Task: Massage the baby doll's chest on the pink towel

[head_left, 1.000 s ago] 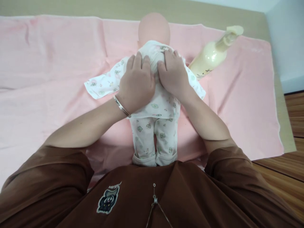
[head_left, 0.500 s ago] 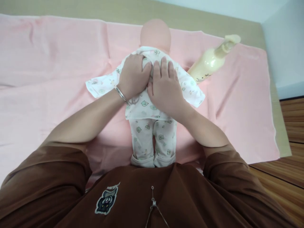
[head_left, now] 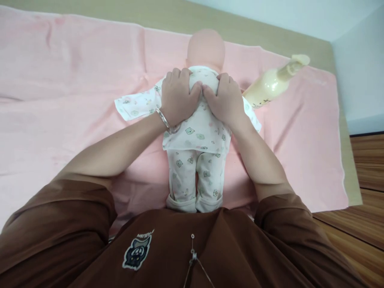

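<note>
A bald baby doll (head_left: 195,138) in a white top and trousers with small printed animals lies lengthwise before me, its head (head_left: 206,49) pointing away and no face showing. My left hand (head_left: 179,96) is wrapped round the doll's left-side shoulder, thumb on the upper back. Around the opposite shoulder curls my right hand (head_left: 227,98), its thumb pointing inward close to the left thumb. Both hands' fingertips go partly out of sight over the shoulders. The sleeves spread out to either side, the right one partly behind my wrist.
A cream-coloured pump bottle (head_left: 270,85) lies tilted beside the doll's right-side sleeve. Under everything spreads a pink cloth (head_left: 303,156) with some creases, on a pale tabletop (head_left: 324,56). A white wall stands behind, and wood-grain flooring (head_left: 369,168) shows at the lower right.
My right hand has moved from lying flat on the doll's back to its right-side shoulder, fingers now curled over it. The left hand stays at its shoulder. The doll appears slightly farther right.
</note>
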